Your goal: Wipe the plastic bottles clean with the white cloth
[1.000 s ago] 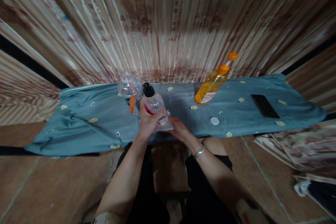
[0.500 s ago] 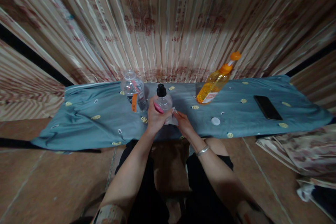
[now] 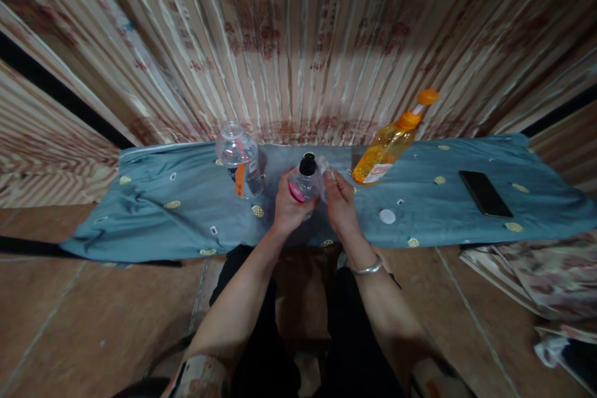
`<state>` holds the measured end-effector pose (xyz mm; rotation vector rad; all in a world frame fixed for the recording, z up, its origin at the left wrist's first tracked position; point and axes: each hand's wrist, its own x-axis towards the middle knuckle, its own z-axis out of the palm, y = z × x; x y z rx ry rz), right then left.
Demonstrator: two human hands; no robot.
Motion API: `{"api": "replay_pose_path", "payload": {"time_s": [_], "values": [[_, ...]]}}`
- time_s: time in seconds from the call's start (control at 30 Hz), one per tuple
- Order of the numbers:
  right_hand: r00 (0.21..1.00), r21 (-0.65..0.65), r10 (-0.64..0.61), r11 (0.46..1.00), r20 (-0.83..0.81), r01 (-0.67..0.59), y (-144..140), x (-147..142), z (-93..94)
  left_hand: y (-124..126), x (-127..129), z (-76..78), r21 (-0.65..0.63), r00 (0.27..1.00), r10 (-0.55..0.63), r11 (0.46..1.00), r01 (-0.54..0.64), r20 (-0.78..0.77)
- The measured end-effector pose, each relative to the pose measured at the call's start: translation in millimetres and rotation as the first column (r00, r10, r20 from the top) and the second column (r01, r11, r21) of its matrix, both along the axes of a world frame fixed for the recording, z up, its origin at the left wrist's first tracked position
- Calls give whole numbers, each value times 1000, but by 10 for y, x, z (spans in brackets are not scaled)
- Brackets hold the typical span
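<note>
The left hand [image 3: 288, 208] wraps its fingers around a small clear bottle [image 3: 305, 183], upright with its black cap up, over the blue cloth [image 3: 163, 224]. The right hand [image 3: 340, 205] pinches something pale beside the cap.

- A low bench covered by a blue cloth [image 3: 153, 224] with small yellow motifs runs across the view, in front of a striped wall.
- A clear bottle [image 3: 239, 158] without a cap stands left of centre.
- An orange bottle [image 3: 387, 146] with an orange nozzle stands right of centre, near the back edge.
- A white cap [image 3: 387, 216] lies in front of it.
- A black phone [image 3: 485, 194] lies flat towards the right end.
</note>
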<state>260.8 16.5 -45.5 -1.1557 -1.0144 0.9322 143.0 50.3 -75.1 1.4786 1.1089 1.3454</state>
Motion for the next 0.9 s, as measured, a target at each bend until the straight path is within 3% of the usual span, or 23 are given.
{"api": "replay_pose_path", "payload": {"time_s": [0.1, 0.27, 0.37, 0.47, 0.6, 0.73, 0.83, 0.9], "values": [[990, 146, -53, 989, 132, 33, -243, -105, 102, 12, 4, -19, -20, 998, -15, 1000, 16, 56], [963, 168, -20, 985, 268, -27, -424, -178, 22, 21, -26, -6, -15, 996, -37, 999, 38, 79], [975, 149, -40, 989, 220, 7, -335, -50, -64, 17, -51, -1, -11, 996, -65, 998, 65, 57], [990, 90, 64, 993, 124, -76, -178, 145, -47, 13, -77, -10, -11, 991, -131, 991, 132, 41], [959, 46, 273, 960, 77, -277, 63, 341, 186, 33, -95, -62, -17, 982, -184, 983, 185, 49], [884, -1, 446, 893, 139, -450, 235, 374, 420, 60, -69, -128, 57, 972, -210, 977, 205, 101], [881, 11, 436, 895, 185, -446, 234, 322, 433, 70, -69, -133, 88, 976, -205, 976, 198, 80], [905, 40, 378, 919, 196, -392, 176, 283, 376, 72, -99, -109, 89, 989, -144, 985, 147, -38]]}}
